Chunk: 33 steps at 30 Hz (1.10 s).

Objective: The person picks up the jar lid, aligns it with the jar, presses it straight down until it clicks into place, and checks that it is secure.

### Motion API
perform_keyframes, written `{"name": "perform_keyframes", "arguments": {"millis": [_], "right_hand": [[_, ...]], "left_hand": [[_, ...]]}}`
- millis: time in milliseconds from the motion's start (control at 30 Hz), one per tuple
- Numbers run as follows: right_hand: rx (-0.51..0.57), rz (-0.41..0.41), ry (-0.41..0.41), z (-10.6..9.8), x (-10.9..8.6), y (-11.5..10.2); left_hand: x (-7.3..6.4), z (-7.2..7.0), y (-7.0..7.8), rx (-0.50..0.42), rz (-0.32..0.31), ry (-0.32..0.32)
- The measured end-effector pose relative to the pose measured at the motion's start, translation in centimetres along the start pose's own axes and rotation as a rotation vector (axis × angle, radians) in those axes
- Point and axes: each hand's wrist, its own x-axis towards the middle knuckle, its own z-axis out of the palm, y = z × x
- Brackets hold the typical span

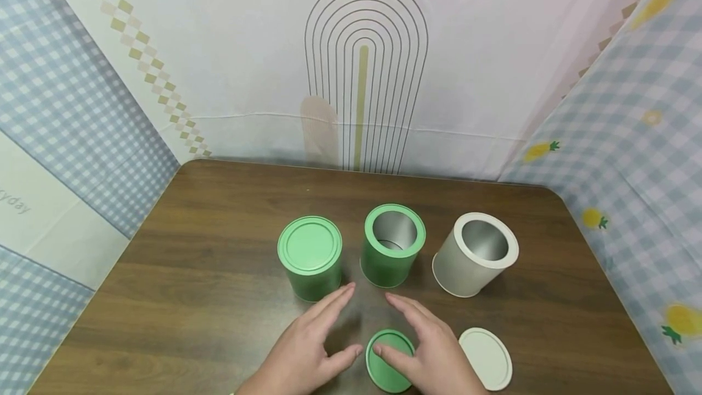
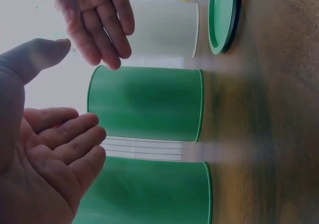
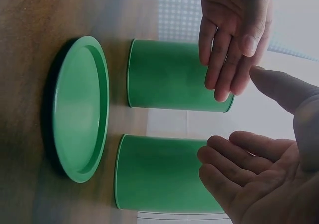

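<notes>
Both hands hover over the front of the table, palms facing each other and nothing between them. My left hand (image 1: 307,346) is nearest the lidded green can (image 1: 309,249), its fingertips just in front of that can. The right hand (image 1: 430,346) has its fingers relaxed, and its thumb overlaps the loose green lid (image 1: 389,377) in the head view. Behind the hands stands an open green can (image 1: 388,270), its silvery inside showing. In the right wrist view the green lid (image 3: 77,109) lies flat on the table, apart from both hands.
An open white can (image 1: 460,270) stands at the right of the row. Its white lid (image 1: 487,359) lies in front of it, beside the right hand. The brown wooden table (image 1: 219,230) is bordered by a white patterned cloth (image 1: 241,47) behind and checked cloths at the sides.
</notes>
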Motion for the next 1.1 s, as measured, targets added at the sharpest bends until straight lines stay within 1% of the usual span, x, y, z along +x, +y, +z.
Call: {"name": "perform_keyframes", "arguments": {"millis": [133, 367, 600, 733, 967, 1100], "right_hand": [[-0.022, -0.002, -0.001, 0.1, -0.3, 0.2], [-0.03, 0.035, -0.021, 0.1, -0.8, 0.4], [-0.049, 0.013, -0.004, -0.1, -0.9, 0.7], [-0.051, 0.02, -0.009, -0.1, -1.0, 0.8], [-0.058, 0.026, -0.015, 0.0, -1.4, 1.1], [-0.063, 0.019, -0.018, 0.0, -1.6, 1.3]], "left_hand": [[0.0, 0.1, 0.0, -0.008, -0.004, -0.014], [-0.3, 0.4, 0.2, -0.013, -0.023, -0.046], [-0.5, 0.7, 0.2, 0.002, -0.012, -0.053], [-0.5, 0.7, 0.1, 0.005, -0.009, -0.054], [-0.6, 0.8, 0.2, -0.004, -0.031, -0.104], [-0.6, 1.1, 0.1, -0.002, -0.015, -0.111]]}}
